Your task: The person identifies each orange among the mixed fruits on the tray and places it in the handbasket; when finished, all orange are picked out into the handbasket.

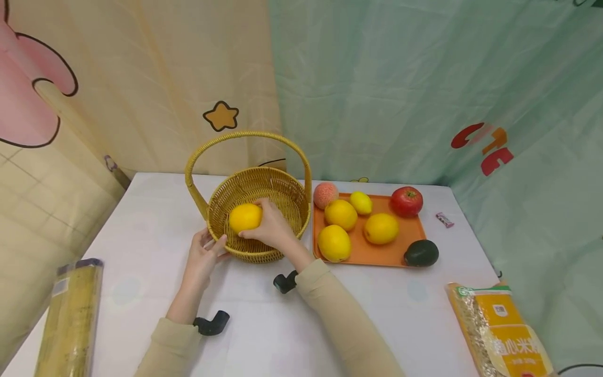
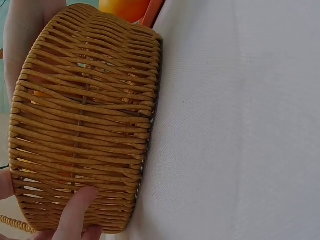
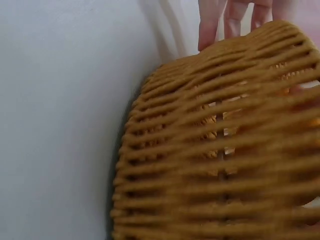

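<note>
A round wicker basket point(image 1: 259, 256) with a tall arched handle stands on the white table. My right hand point(image 1: 270, 228) reaches into it over the near rim and grips an oval yellow fruit point(image 1: 245, 217) between thumb and fingers, inside the basket's left part. At the basket's near left side, my left hand point(image 1: 202, 259) holds the rim and wall. In the left wrist view, the left fingertips point(image 2: 85, 195) press on the woven outside. The basket wall hides most of the right hand in the right wrist view.
To the right of the basket, an orange tray point(image 1: 358, 254) holds several yellow fruits, a red apple-like fruit point(image 1: 406, 202), a pink round fruit point(image 1: 326, 195) and a dark avocado point(image 1: 421, 253). Nearer lie a long yellow packet point(image 1: 70, 319), a grain bag point(image 1: 501, 330) and a small wrapped candy point(image 1: 444, 220).
</note>
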{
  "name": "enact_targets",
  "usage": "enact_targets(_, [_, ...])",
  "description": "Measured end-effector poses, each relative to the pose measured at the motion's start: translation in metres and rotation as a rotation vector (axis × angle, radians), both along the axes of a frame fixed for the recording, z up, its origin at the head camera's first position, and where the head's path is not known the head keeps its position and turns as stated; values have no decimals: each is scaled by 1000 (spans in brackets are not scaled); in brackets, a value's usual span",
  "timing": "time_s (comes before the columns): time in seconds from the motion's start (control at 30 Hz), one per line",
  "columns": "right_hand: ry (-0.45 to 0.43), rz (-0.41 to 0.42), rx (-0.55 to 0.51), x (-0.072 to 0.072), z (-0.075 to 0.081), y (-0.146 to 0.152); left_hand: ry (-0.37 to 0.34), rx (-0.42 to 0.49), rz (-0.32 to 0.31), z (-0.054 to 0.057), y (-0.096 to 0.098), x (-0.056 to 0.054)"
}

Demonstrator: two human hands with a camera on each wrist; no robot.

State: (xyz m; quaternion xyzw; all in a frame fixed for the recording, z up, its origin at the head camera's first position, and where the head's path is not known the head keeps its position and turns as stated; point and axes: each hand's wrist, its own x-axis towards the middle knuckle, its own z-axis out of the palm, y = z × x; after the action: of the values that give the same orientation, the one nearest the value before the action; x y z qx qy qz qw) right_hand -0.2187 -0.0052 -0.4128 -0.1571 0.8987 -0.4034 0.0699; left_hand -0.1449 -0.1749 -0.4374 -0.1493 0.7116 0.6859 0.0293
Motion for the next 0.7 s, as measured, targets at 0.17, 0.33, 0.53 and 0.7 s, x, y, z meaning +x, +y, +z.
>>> enact_targets(0.17, [-21, 28, 76, -3, -1, -14, 14, 13, -8, -1, 0, 0])
enact_targets(0.33, [-10, 52, 138, -6, -6, -22, 13, 10, -14, -1, 0, 1])
enact_targets(0.53, [-8, 76, 184, -7, -8, -24, 11, 7, -8, -1, 0, 1])
enact_targets(0.7, [-36, 127, 184, -6, -8, -21, 20, 14, -13, -1, 0, 1])
